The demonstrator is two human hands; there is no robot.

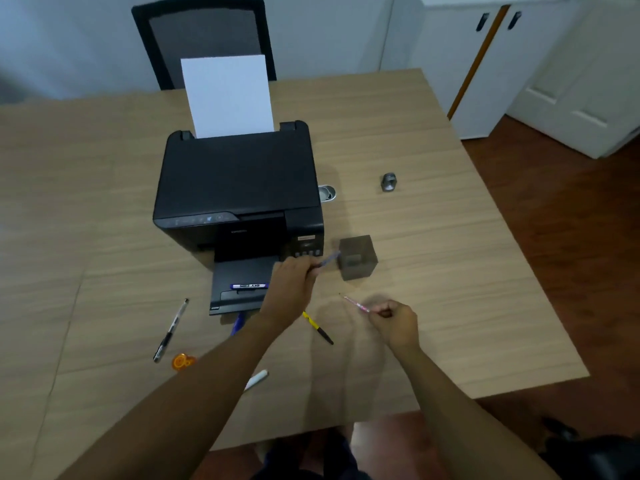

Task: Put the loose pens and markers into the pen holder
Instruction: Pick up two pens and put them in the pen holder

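Observation:
The grey cube pen holder point(358, 258) stands on the table right of the printer. My left hand point(292, 289) grips a blurred purple pen point(327, 261) whose tip points at the holder's left side. My right hand point(394, 322) pinches a thin pink pen point(356, 303) just above the table, in front of the holder. Loose on the table lie a black pen point(171, 329), a yellow-and-black pen point(318, 328) and a white marker point(257, 379). A blue marker point(249, 286) rests on the printer's output tray, and another blue pen point(238, 323) shows partly under my left arm.
A black printer point(239, 188) with upright white paper point(227, 95) fills the table's middle. An orange tape dispenser point(183, 362) lies near the black pen. A small metal cylinder point(389, 182) and a round tin point(327, 194) sit right of the printer. A chair point(204, 32) stands behind the table.

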